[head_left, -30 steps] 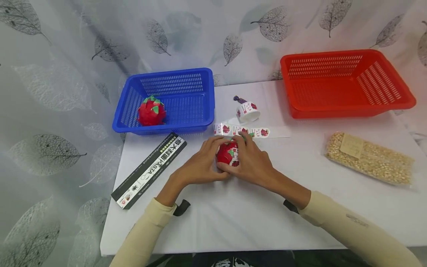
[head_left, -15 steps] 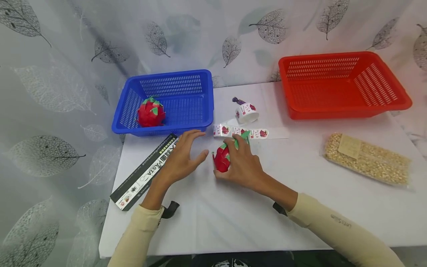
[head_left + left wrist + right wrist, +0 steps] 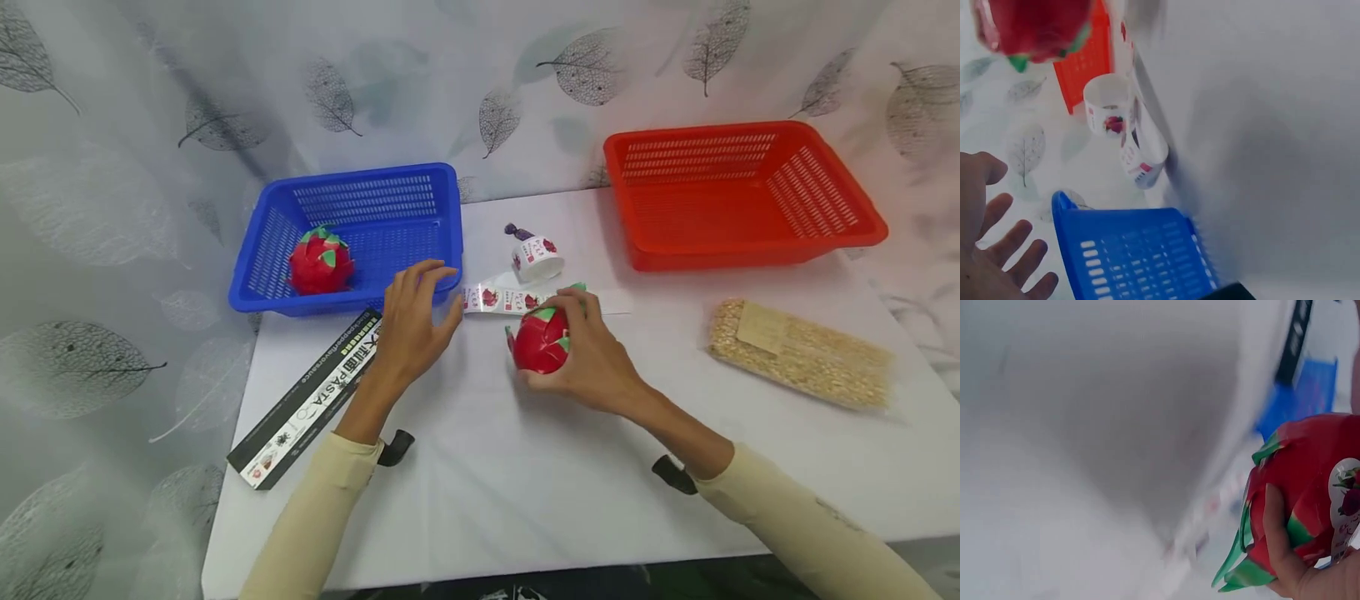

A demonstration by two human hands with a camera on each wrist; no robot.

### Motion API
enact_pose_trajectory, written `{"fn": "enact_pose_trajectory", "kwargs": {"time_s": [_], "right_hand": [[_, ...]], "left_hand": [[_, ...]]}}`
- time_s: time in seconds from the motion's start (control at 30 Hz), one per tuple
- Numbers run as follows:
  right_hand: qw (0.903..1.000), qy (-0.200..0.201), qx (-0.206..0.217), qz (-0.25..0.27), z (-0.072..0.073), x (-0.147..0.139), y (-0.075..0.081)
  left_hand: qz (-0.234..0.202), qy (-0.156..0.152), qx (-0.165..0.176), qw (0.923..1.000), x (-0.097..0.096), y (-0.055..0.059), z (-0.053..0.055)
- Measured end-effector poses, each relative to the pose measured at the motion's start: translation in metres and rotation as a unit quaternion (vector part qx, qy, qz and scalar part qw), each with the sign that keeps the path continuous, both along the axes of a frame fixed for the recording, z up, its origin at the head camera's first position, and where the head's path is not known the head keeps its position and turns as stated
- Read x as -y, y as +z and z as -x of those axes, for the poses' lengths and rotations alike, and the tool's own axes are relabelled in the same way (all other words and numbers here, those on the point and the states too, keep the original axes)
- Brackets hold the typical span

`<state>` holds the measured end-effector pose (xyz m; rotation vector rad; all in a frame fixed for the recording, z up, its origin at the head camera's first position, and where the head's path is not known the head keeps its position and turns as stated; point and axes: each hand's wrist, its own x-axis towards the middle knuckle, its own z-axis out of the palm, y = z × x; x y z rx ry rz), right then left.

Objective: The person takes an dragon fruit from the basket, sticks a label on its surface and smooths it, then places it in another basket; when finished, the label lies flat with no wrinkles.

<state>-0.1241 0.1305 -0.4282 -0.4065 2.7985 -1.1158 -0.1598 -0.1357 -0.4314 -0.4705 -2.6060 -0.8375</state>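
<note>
My right hand [image 3: 594,360] grips a red dragon fruit [image 3: 542,342] with green-tipped scales, fingers over its top and thumb at its near side. In the right wrist view a white sticker [image 3: 1345,503] with a dragon fruit picture shows on its skin. My left hand [image 3: 412,327] holds nothing, its fingers spread loosely, between the blue basket [image 3: 347,302] and the fruit. In the left wrist view its relaxed fingers [image 3: 1013,244] point toward that basket. A second dragon fruit [image 3: 321,262] lies at the left inside the blue basket.
A roll of stickers [image 3: 537,259] stands behind the fruit, its unrolled strip [image 3: 504,300] in front of it. A small purple wrapped piece [image 3: 517,231] lies behind the roll. A black pasta box [image 3: 303,400] lies left, a red basket [image 3: 750,250] back right, a bag of kernels [image 3: 802,354] right.
My left hand has let go of the dragon fruit and drawn away to the left. My right hand has kept hold and turned the fruit, shifting it slightly right.
</note>
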Motion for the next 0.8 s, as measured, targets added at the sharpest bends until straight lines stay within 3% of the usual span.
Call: {"fn": "enact_pose_trajectory", "kwargs": {"time_s": [0.2,0.4,0.57,0.8], "right_hand": [[0.9983,-0.034,-0.046,0.009,0.018,-0.061,0.046],[0.9954,-0.082,-0.050,0.007,0.049,-0.123,0.086],[0.9938,-0.097,-0.048,-0.026,0.083,-0.159,0.100],[0.9957,-0.068,-0.032,-0.053,0.129,-0.191,0.102]], "left_hand": [[0.008,-0.029,0.010,0.9995,-0.039,0.008,0.017],[0.045,-0.097,0.040,0.9934,-0.107,0.010,0.046],[0.061,-0.117,0.081,0.9879,-0.163,0.006,0.072],[0.009,-0.123,0.142,0.9822,-0.214,0.003,0.094]]}}
